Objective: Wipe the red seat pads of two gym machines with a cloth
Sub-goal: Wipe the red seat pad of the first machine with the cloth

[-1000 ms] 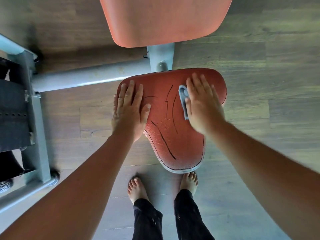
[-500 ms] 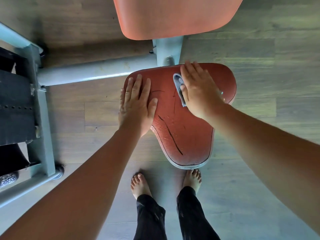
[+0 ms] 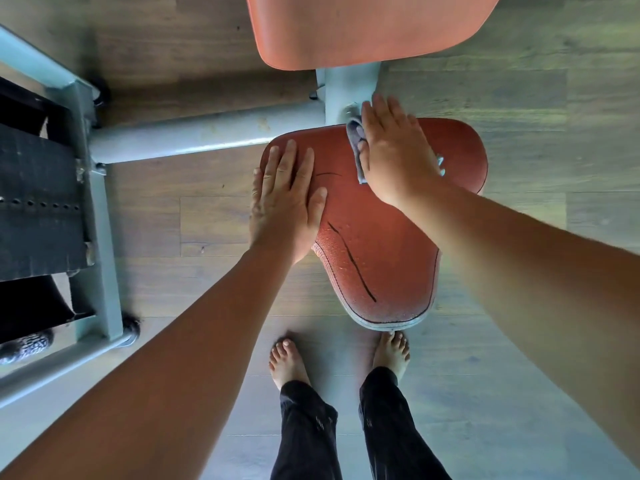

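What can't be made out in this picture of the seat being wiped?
All in the head view:
The cloth: mostly under the right hand.
Left edge of the red seat pad: under the left hand.
The upper red pad: cut off by the top edge.

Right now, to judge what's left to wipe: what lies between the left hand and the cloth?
In the head view, only bare red seat pad, with a short dark crack, separates the left hand from the cloth under the right hand.
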`<action>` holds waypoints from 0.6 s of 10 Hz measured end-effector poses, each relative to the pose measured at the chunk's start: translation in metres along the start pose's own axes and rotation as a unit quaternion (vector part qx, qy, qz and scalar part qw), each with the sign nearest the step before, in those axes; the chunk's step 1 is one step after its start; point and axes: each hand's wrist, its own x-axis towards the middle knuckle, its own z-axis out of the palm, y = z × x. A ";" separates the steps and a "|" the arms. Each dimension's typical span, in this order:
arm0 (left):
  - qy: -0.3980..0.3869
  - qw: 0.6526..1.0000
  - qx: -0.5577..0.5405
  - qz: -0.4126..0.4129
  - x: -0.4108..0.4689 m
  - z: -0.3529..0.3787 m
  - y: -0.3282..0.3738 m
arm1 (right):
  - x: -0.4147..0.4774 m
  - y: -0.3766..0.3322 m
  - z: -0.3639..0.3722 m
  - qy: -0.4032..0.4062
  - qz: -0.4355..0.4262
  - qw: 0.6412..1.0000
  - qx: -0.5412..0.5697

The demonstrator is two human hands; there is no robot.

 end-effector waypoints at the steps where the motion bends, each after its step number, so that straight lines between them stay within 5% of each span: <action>1: 0.001 1.000 0.000 0.001 0.000 0.001 0.000 | 0.015 -0.005 0.001 -0.001 0.037 0.999 0.001; 3: 0.012 1.000 -0.004 0.008 0.000 0.004 -0.001 | -0.130 -0.012 0.018 0.022 -0.077 0.997 0.018; 6: 0.020 1.000 0.000 0.007 -0.001 0.005 -0.003 | 0.009 0.009 -0.001 -0.001 0.048 0.999 0.003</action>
